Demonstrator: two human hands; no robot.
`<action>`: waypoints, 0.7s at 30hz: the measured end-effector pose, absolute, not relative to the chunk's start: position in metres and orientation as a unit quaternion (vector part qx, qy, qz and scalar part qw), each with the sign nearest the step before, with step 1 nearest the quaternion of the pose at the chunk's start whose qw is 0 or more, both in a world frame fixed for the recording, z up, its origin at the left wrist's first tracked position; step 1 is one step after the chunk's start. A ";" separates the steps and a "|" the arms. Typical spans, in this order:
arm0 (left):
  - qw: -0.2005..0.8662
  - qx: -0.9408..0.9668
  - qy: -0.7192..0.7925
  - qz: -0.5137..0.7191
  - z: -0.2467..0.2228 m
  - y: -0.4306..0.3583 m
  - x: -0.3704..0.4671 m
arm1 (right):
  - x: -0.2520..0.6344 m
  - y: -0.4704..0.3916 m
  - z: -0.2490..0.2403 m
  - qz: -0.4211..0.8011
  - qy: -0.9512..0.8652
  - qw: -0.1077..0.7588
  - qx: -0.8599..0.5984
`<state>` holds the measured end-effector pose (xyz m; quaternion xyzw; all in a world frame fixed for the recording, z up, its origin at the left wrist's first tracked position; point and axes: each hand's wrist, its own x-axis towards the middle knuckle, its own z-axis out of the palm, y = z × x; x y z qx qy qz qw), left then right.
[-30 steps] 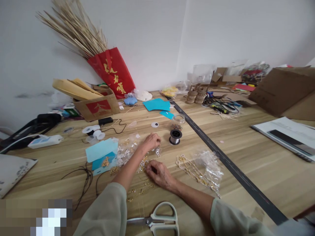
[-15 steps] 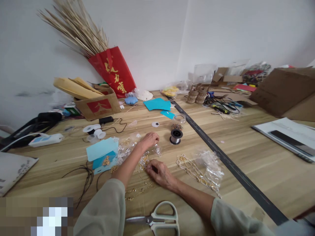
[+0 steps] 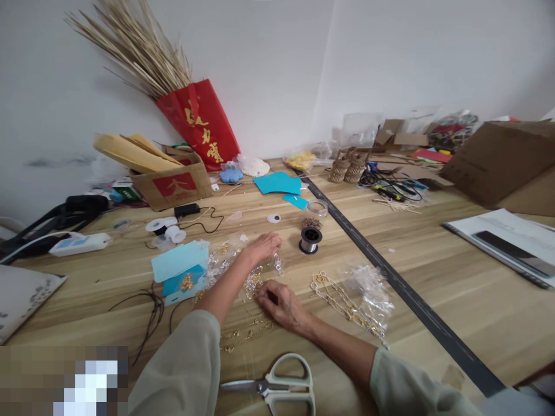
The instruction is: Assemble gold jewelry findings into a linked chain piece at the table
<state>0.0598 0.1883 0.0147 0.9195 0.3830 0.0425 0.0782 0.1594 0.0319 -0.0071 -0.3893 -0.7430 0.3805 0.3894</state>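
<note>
My left hand (image 3: 263, 246) reaches forward with its fingers bent down together over a small bunch of silver rings (image 3: 278, 264); what is in the fingertips is too small to make out. Closer to me, my right hand (image 3: 281, 303) lies on its side, thumb and fingers curled into a pinch beside a heap of silver and gold beads (image 3: 252, 283). Whatever that pinch holds is hidden. Gold chains (image 3: 247, 336) lie just below it. Scissors (image 3: 286, 386) with pale handles rest nearest to me, blades pointing left.
A wire spool (image 3: 310, 241) and a bead jar (image 3: 313, 216) stand beyond my hands. Beaded chains (image 3: 347, 303) and a clear plastic bag (image 3: 368, 292) lie right. Blue cards (image 3: 180, 263), one carrying gold pieces, lie left. A dark strip (image 3: 381, 263) crosses the table.
My left hand's fingers have shifted very slightly above the silver rings. My right hand keeps its place, and the things on the table lie as before.
</note>
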 end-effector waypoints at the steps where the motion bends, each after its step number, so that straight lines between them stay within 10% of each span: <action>1: 0.074 0.918 0.387 0.041 0.016 0.188 0.058 | 0.159 0.032 -0.007 0.380 -0.744 0.390 -0.389; 21: 0.083 0.925 0.368 0.040 0.019 0.190 0.043 | 0.159 0.031 -0.009 0.381 -0.742 0.390 -0.390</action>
